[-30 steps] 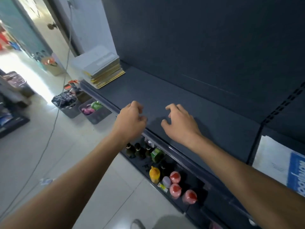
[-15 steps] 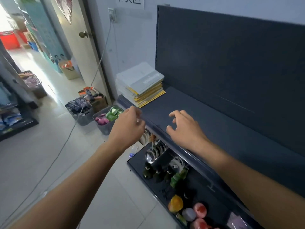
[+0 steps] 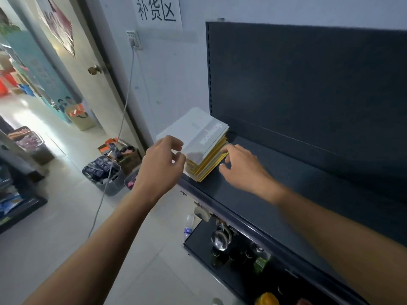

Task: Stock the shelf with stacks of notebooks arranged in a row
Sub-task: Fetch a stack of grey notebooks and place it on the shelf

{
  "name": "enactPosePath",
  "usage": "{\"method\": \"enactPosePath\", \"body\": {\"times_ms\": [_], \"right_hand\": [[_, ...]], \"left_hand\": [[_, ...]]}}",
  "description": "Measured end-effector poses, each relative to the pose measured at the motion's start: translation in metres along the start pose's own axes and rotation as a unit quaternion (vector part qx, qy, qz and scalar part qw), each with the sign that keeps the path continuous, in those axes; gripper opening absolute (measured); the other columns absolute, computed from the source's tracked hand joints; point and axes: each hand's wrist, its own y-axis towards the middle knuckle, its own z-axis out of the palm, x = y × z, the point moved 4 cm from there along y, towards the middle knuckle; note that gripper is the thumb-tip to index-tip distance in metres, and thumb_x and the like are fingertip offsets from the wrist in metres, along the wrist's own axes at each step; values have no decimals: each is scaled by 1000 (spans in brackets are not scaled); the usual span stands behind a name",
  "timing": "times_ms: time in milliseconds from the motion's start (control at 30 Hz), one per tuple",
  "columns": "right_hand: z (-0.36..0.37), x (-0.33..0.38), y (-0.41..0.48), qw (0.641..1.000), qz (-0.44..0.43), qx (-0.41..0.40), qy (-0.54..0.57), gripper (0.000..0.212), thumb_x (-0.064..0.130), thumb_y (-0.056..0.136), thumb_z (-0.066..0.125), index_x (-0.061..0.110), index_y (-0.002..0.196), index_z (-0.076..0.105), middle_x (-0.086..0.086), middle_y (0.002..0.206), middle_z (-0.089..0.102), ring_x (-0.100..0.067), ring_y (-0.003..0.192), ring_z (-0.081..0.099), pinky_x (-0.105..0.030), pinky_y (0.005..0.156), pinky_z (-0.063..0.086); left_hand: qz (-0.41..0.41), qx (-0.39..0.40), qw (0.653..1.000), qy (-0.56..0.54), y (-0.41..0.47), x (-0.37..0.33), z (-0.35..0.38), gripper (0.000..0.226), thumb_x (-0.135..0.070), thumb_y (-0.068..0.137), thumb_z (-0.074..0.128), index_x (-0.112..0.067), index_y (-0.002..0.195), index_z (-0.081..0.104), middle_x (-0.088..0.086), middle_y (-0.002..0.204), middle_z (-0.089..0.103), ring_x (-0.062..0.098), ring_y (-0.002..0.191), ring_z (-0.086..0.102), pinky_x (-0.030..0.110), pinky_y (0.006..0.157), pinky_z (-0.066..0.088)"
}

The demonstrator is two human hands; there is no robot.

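A stack of notebooks (image 3: 199,137) with a white top cover and yellow edges lies at the left end of the dark shelf (image 3: 286,190), overhanging its end. My left hand (image 3: 161,164) is at the stack's near left corner, fingers curled, holding nothing I can see. My right hand (image 3: 241,166) reaches the stack's right side, fingertips at the yellow edges, fingers spread and relaxed. Whether either hand touches the stack is hard to tell.
The shelf's dark back panel (image 3: 308,84) rises behind. A lower shelf (image 3: 231,252) holds bottles and metal ware. Grey bins (image 3: 103,172) of goods sit on the tiled floor at left. A white cable (image 3: 123,119) hangs from a wall socket.
Both hands moved left along the shelf, from its front edge to the two sides of the notebook stack. The view turned left with them.
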Motion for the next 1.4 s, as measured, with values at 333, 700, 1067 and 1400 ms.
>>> {"method": "enactPosePath", "body": {"times_ms": [333,700,1067,1400], "right_hand": [[4,7,77,999,34,-22,4,39,30,95,51,24,134,49,9,121,57,-20,108,59,-44,91,52],[20,11,101,986,141,-69,48,45,29,92,54,19,135,50,2,114,64,-20,105,60,-44,90,53],[34,31,104,938,302,-137,98,39,30,96,56,18,133,52,2,111,64,-15,98,62,-35,84,54],[45,32,119,900,390,-156,121,43,33,100,52,1,129,54,-8,111,68,-26,104,64,-45,95,52]], "left_hand": [[45,-1,999,6,95,25,-5,25,-23,93,54,-22,118,61,-11,110,62,-5,83,56,12,67,37],[55,101,988,105,167,75,38,42,-28,92,52,-10,130,54,11,124,57,31,117,52,42,92,49],[125,165,977,48,221,88,57,37,-38,94,54,-10,118,54,8,113,56,30,101,58,44,82,51],[124,227,963,78,228,92,71,59,-56,96,49,-4,124,49,11,118,52,32,104,58,37,73,41]]}}
